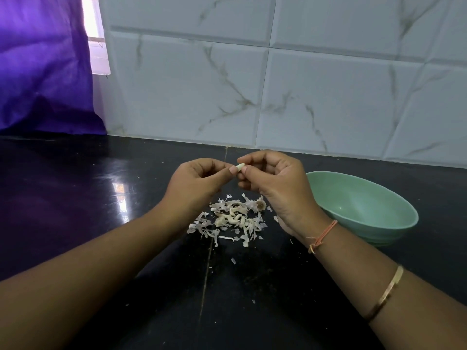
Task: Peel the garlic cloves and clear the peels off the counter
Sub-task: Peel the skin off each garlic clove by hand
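Black glossy desk (75, 198), marble-look tiled wall (303, 97) behind, purple curtain (43, 66) far left. We see both hands raised above the desk. Garlic clove (240, 166) sits between the two grips. Right grip (275, 183) pinches it with thumb and fingertips, other fingers curled in. Left grip (194, 183) is curled too, thumb and forefinger on the clove's left end. Peels (232, 219) lie in a loose pile on the desk directly below the hands, a few scraps nearer us. Green bowl (366, 208) stands just right of the right wrist. Thread band (323, 234) and bangle (386, 293) on the right arm.
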A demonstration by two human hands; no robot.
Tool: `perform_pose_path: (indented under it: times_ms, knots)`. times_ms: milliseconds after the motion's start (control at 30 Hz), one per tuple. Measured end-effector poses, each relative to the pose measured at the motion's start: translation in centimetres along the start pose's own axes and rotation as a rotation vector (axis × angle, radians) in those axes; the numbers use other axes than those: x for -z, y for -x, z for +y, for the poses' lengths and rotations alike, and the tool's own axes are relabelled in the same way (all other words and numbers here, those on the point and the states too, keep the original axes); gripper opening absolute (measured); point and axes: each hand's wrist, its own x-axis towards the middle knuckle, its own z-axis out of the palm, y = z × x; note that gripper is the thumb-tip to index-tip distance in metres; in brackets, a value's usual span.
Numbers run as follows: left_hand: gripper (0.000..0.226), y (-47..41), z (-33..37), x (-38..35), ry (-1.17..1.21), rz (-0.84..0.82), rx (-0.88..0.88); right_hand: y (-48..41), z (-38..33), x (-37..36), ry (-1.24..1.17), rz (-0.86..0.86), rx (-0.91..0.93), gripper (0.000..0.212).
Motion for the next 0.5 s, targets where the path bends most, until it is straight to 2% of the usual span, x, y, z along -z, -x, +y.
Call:
perform_pose_path:
  times_ms: [233, 500]
  knots:
    - [0.006, -0.31, -0.18, 0.16, -0.029, 0.030, -0.061, 0.02, 0.04, 0.08, -0.015, -0.003, -0.035, 0.008]
    - [0.015, -0.21, -0.28, 0.11, -0.055, 0.024, -0.060, -0.06, 0.14, 0.02, 0.153, -0.004, 0.048, 0.012]
